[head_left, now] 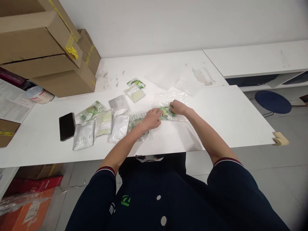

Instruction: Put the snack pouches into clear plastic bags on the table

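A green printed packet (166, 113) lies on the white table, at a clear plastic bag (181, 97); I cannot tell whether it is fully inside. My left hand (153, 118) is closed at the packet's left end, with the thumb bent under the fingers. On the packet's right part my right hand (178, 107) is closed, its curled fingers gripping the packet's upper edge. Just left of and partly beneath my left forearm is a bagged green packet (136, 121). Beside it lie a bagged silver pouch (119, 127) and a bagged pale green sachet (104, 123).
Farther left are another bagged silver pouch (83, 136), a bagged green packet (90, 112) and a black phone (67, 126). A loose silver pouch (118, 105) and a pale green sachet (135, 93) lie behind. Cardboard boxes (31, 41) stand back left; a blue stool (273, 102) is right.
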A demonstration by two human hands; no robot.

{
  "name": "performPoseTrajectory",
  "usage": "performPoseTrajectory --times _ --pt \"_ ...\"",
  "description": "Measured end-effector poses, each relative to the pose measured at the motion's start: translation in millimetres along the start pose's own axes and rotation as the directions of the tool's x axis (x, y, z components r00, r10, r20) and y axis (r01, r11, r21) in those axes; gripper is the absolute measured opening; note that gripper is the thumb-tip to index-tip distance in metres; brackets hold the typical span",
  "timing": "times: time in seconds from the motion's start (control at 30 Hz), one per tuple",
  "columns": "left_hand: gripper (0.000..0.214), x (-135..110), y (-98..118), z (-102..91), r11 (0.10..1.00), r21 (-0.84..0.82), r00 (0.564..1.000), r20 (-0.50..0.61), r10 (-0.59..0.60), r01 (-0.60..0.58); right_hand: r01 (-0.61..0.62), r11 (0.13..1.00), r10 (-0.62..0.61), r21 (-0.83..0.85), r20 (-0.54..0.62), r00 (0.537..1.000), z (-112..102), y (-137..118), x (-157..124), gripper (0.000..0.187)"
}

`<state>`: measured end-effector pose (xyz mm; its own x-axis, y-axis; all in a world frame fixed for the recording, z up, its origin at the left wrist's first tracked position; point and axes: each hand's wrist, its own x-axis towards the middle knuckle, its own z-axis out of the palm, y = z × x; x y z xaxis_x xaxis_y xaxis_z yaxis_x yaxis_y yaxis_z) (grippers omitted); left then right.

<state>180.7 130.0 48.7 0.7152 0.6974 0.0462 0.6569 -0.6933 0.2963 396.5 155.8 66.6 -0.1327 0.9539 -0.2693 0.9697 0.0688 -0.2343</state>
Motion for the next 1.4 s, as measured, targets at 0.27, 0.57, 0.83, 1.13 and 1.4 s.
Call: performPoseTrajectory --times 0.27,0.57,0.83,1.13,1.4 --pt "0.068 18 11 6.0 0.984 0.162 0.98 0.173 -0.096 0.068 0.224 0.973 -0.231 -0.055 -0.191 0.954 26 4 -49 0.059" --pt "0.042 -9 16 -35.8 0.999 -0.037 0.937 0.348 0.031 -0.02 0.254 0.967 -0.254 0.03 0.003 0.967 33 9 -110 0.061" --pt "0.048 -14 -13 -47.9 0.837 -0.507 0.938 0.345 -0.02 0.204 0.226 0.93 -0.225 0.29 -0.04 0.974 4 22 -113 0.042" --pt "0.068 24 -15 -14.1 0.773 -0.443 0.891 0.196 -0.41 0.453 -0.042 0.995 0.05 0.086 -0.096 0.994 0 32 -40 0.031" --pt "0.057 56 -7 -21.2 0.926 -0.036 0.905 0.232 -0.358 0.376 -0.008 0.999 -0.001 -0.037 -0.244 0.97 26 46 -10 0.057"
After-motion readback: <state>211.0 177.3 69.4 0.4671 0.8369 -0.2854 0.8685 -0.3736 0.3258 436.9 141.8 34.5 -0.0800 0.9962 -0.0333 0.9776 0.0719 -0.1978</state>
